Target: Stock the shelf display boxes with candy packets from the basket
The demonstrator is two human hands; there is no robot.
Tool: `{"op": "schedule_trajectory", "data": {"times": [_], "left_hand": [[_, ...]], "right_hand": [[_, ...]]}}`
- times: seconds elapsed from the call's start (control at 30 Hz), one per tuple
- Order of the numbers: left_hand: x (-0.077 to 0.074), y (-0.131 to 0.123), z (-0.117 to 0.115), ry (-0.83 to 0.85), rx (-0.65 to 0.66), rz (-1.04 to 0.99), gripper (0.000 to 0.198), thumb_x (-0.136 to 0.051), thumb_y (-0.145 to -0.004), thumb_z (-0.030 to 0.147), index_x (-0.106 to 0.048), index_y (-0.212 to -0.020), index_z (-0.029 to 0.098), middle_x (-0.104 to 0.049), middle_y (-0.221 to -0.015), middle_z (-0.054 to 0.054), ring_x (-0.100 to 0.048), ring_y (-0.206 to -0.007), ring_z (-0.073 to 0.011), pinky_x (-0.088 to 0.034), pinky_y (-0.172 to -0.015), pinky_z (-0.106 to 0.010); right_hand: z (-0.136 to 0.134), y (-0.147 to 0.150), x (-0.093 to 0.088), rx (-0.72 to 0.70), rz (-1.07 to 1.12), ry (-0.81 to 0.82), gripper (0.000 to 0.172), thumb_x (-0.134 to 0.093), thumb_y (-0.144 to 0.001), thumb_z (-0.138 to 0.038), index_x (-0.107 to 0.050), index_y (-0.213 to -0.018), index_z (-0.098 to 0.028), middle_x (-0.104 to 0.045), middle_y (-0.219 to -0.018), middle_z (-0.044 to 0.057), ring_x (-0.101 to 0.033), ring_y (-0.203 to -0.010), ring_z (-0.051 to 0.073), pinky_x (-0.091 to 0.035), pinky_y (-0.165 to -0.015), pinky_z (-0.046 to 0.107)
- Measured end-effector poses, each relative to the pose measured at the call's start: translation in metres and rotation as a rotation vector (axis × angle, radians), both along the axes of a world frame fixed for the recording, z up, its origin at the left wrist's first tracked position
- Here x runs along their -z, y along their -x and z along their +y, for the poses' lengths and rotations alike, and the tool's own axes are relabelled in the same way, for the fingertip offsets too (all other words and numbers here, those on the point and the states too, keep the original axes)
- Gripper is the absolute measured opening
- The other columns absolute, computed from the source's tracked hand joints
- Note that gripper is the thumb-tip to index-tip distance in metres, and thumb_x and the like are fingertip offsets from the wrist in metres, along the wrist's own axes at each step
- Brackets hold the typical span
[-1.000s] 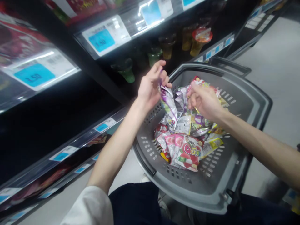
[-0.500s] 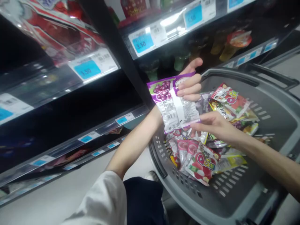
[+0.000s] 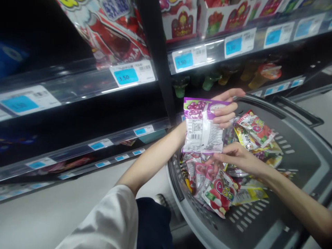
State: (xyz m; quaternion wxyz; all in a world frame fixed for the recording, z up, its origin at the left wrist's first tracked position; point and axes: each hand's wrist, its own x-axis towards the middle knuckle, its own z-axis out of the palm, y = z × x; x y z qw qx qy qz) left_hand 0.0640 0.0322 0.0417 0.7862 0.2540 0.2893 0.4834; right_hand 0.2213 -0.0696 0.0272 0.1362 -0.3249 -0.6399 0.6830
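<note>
A purple and white candy packet [image 3: 197,133] with grapes printed on it hangs above the basket, its barcode side facing me. My left hand [image 3: 225,113] reaches behind it and grips its right side, several fingers folded over the front and one finger stretched out. At the lower right corner, my right hand [image 3: 237,156] pinches the packet's bottom edge. Below both hands, the grey basket [image 3: 308,155] holds several candy packets, among them a red and white packet [image 3: 221,193] and another red and white packet [image 3: 256,128] farther back.
Store shelves [image 3: 83,86] with blue price tags run along the left and back. A large red bag [image 3: 119,34], printed boxes [image 3: 181,24] and small jelly cups [image 3: 211,81] stand on them. A basket handle [image 3: 298,107] sticks out at the far right. White floor [image 3: 103,197] lies below.
In the picture, both hands and the grape packet sit lower and a little farther right, and the packet is more upright. The view has shifted, showing more of the upper shelf.
</note>
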Motion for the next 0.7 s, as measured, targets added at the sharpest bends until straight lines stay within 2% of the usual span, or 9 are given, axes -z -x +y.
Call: {"op": "schedule_trajectory", "data": {"times": [0.1, 0.17, 0.23, 0.37, 0.57, 0.7], "left_hand": [[0.006, 0.004, 0.000, -0.205, 0.321, -0.078, 0.021, -0.049, -0.096, 0.022, -0.064, -0.110, 0.027, -0.027, -0.047, 0.008, -0.028, -0.031, -0.0103, -0.041, -0.042, -0.029], [0.010, 0.006, 0.002, -0.282, 0.380, -0.117, 0.021, -0.051, -0.093, 0.022, -0.063, -0.109, 0.028, -0.029, -0.047, 0.008, -0.029, -0.031, -0.0112, -0.042, -0.042, -0.031], [0.014, 0.005, 0.005, -0.285, 0.422, -0.105, 0.021, -0.050, -0.093, 0.023, -0.063, -0.108, 0.029, -0.027, -0.046, 0.008, -0.028, -0.030, -0.0114, -0.041, -0.042, -0.031], [0.016, 0.003, 0.010, -0.254, 0.423, -0.055, 0.018, -0.051, -0.094, 0.027, -0.063, -0.109, 0.030, -0.027, -0.045, 0.008, -0.028, -0.032, -0.0108, -0.042, -0.044, -0.030], [0.021, 0.004, 0.011, -0.220, 0.295, 0.047, 0.028, -0.043, -0.096, 0.028, -0.063, -0.116, 0.026, -0.029, -0.046, 0.007, -0.026, -0.033, -0.0131, -0.043, -0.046, -0.034], [0.020, 0.000, 0.014, -0.183, 0.305, 0.064, 0.033, -0.038, -0.098, 0.027, -0.063, -0.119, 0.026, -0.029, -0.046, 0.007, -0.026, -0.034, -0.0135, -0.043, -0.048, -0.035]], "right_hand": [[0.000, 0.000, -0.001, -0.007, -0.019, -0.025, 0.039, -0.067, -0.093, -0.050, -0.082, -0.077, -0.018, -0.079, -0.078, 0.008, -0.072, -0.070, 0.018, -0.055, -0.068, 0.028], [-0.001, 0.001, -0.001, -0.016, -0.027, -0.022, 0.037, -0.066, -0.094, -0.050, -0.083, -0.085, -0.018, -0.079, -0.079, 0.008, -0.072, -0.069, 0.018, -0.056, -0.069, 0.028], [-0.001, 0.001, 0.000, -0.024, -0.032, -0.015, 0.037, -0.064, -0.095, -0.050, -0.084, -0.094, -0.019, -0.079, -0.078, 0.008, -0.072, -0.068, 0.018, -0.056, -0.068, 0.028], [-0.001, 0.001, 0.002, -0.022, -0.025, -0.031, 0.035, -0.065, -0.095, -0.049, -0.084, -0.097, -0.019, -0.079, -0.077, 0.007, -0.072, -0.068, 0.016, -0.055, -0.067, 0.026], [-0.001, -0.001, 0.004, -0.020, -0.014, -0.016, 0.036, -0.065, -0.095, -0.048, -0.083, -0.104, -0.017, -0.079, -0.077, 0.008, -0.072, -0.067, 0.016, -0.055, -0.065, 0.026], [-0.001, -0.001, 0.005, -0.017, -0.018, -0.019, 0.037, -0.065, -0.095, -0.049, -0.083, -0.103, -0.017, -0.079, -0.077, 0.008, -0.071, -0.066, 0.016, -0.054, -0.065, 0.026]]}}
